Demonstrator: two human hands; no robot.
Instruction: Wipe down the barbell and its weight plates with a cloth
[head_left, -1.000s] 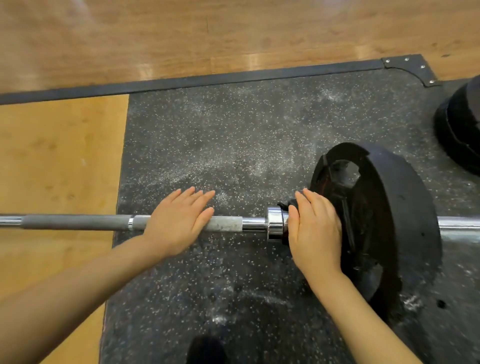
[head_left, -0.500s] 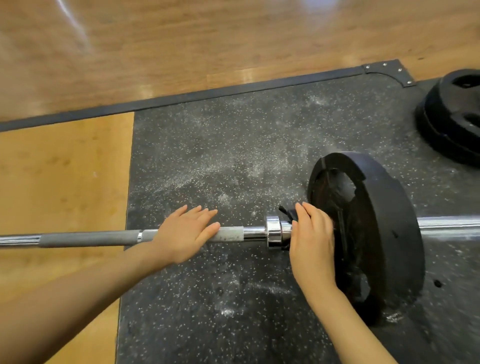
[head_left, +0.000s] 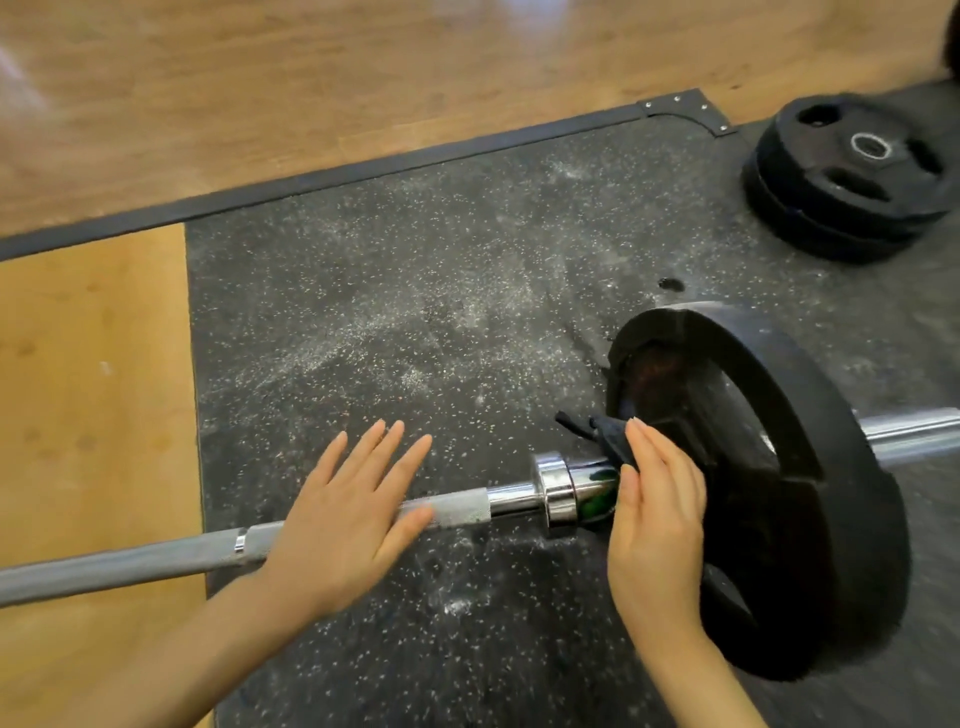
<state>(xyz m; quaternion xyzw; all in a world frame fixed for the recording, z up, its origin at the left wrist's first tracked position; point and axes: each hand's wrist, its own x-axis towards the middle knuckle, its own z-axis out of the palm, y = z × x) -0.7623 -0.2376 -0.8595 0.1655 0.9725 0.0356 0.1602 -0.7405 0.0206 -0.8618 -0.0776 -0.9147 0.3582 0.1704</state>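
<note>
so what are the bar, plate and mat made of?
Bar: likely steel, matte grey grip, mirror chrome collar. Plate: looks rubber-coated, dull black, no glare. Mat: probably speckled rubber, black with pale flecks and white dust.

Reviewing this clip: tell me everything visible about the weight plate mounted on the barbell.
The weight plate is black, rubber-looking, thick-rimmed, with cut-out grip openings. It stands upright on the speckled mat, threaded on the barbell, whose chrome sleeve sticks out on its far side. The right hand presses straight fingers and a dark cloth against its inner face beside the collar. The left hand does not touch it.
</note>
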